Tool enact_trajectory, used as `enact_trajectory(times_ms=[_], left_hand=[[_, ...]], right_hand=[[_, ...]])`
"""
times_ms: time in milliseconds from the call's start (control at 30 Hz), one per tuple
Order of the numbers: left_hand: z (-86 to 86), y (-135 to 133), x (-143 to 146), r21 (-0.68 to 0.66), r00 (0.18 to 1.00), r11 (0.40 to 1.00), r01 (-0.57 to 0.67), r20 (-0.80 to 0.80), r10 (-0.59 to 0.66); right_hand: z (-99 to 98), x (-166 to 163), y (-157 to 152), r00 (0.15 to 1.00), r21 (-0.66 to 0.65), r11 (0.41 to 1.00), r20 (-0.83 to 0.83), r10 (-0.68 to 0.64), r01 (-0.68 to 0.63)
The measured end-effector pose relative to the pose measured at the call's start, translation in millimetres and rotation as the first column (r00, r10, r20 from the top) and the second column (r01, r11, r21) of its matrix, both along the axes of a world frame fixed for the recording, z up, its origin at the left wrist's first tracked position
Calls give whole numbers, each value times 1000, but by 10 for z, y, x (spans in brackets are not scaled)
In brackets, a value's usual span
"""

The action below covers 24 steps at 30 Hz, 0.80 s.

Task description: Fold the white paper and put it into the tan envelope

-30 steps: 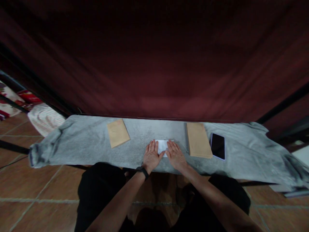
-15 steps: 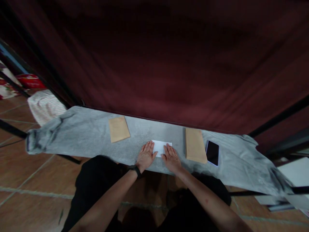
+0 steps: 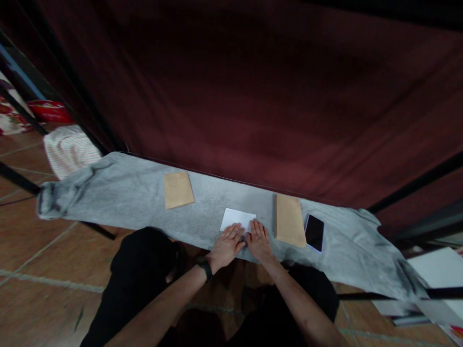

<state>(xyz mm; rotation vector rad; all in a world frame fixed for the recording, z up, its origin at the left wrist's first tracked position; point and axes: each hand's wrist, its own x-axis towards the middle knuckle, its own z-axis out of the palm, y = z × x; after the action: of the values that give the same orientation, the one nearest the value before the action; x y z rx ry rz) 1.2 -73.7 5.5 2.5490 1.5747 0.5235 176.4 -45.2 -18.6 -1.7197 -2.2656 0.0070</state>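
A white folded paper (image 3: 237, 218) lies on the grey cloth (image 3: 126, 202) that covers the narrow table. My left hand (image 3: 226, 246) rests flat with its fingers stretched onto the paper's near edge; a black band is on that wrist. My right hand (image 3: 257, 239) lies flat beside it, fingertips at the paper's near right corner. Both hands are open and hold nothing.
A brown envelope (image 3: 178, 189) lies to the left, a stack of brown envelopes (image 3: 289, 220) to the right, and a dark phone (image 3: 314, 232) beyond that. A dark red curtain (image 3: 253, 96) hangs behind. A striped cloth bundle (image 3: 70, 150) sits on the tiled floor at left.
My hands have slid back toward me, so more of the white paper shows. The camera has tilted and shifted; envelopes and phone have kept their places.
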Motion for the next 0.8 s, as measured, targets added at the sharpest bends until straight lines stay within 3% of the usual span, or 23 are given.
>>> enact_trajectory(times_ms=[100, 233, 300, 633, 800], left_hand=[[-55, -32, -22, 12, 999, 999, 43, -20, -43], [-93, -14, -71, 54, 997, 996, 70, -36, -68], [-99, -14, -75, 79, 998, 995, 60, -36, -58], [-105, -75, -332, 91, 988, 987, -136, -64, 142], [-17, 106, -132, 106, 979, 976, -188, -58, 195]], right_hand=[[56, -37, 28, 998, 0, 999, -29, 55, -55], [134, -134, 49, 964, -64, 962, -50, 262, -265], [147, -172, 47, 952, -93, 948, -50, 301, -304], [119, -21, 100, 993, -76, 991, 19, 113, -111], [92, -20, 107, 995, -72, 993, 25, 100, -98]])
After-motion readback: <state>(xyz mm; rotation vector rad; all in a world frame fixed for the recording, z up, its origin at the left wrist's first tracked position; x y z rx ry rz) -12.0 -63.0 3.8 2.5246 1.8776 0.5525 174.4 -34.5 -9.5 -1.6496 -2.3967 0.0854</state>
